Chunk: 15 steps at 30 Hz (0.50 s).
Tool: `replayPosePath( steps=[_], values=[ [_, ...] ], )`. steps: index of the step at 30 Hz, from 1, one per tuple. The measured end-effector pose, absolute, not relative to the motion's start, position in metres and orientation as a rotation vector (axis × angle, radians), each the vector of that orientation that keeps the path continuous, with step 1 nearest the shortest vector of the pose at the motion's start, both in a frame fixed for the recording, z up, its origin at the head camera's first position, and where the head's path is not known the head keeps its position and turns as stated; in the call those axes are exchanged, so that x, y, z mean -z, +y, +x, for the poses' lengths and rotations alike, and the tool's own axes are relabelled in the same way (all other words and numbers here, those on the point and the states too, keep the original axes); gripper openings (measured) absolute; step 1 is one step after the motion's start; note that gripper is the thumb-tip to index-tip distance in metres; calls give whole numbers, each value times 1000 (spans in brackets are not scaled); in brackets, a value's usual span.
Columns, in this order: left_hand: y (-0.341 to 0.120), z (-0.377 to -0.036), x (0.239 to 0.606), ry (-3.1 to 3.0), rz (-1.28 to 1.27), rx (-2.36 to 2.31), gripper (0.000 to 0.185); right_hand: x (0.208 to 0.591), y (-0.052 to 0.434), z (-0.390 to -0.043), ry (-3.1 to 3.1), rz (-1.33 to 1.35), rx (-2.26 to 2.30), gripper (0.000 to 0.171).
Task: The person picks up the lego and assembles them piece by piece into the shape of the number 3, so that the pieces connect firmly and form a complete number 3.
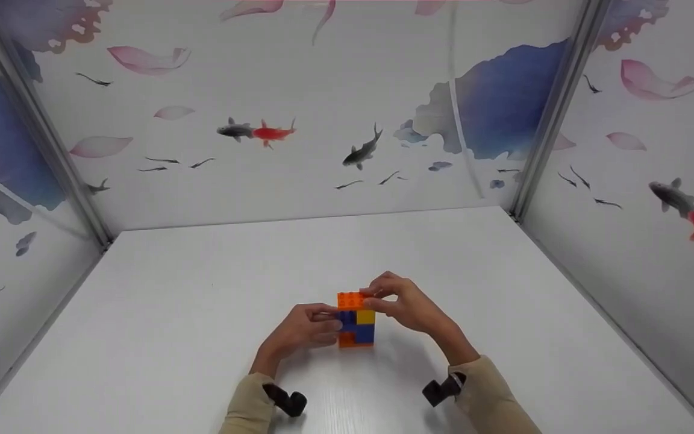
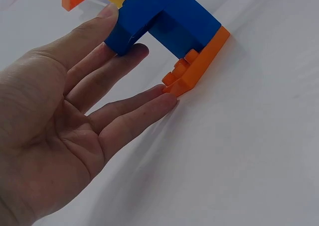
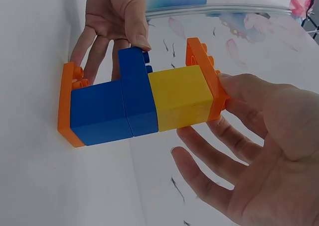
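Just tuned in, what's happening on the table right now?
A person is working on a small tower of toy bricks standing on the white table. From the bottom up it has an orange plate, blue bricks, a yellow brick and an orange plate on top. The left hand steadies the blue bricks with straight fingers, while the right hand pinches the top plate's edge.

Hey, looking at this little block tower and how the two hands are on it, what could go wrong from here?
1. The tower stands on a thin orange base plate, and one blue block overhangs with nothing under it, so a sideways push might tip it.
2. The right hand presses the orange top plate near one edge; uneven pressure could leave it crooked.
3. The left hand only touches with straight fingers, so the stack may slide on the smooth white table.
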State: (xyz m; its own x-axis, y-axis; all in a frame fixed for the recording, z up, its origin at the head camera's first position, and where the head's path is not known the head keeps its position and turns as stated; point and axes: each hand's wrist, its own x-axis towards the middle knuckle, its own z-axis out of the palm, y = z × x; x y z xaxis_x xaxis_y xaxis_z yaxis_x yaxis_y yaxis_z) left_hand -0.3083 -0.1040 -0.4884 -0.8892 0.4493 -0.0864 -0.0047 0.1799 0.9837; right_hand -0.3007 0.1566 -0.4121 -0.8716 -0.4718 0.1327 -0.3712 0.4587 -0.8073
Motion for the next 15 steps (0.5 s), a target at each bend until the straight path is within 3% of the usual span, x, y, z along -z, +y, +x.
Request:
replayPosePath(
  steps=[8,15],
  values=[
    [-104,-310,487,2080,440,-1779,50,415,159,-305,2510,-762,1451,27],
    [-105,-310,487,2086,489,-1778,46,420,166,-312,2483,-724,1475,38]
  ],
)
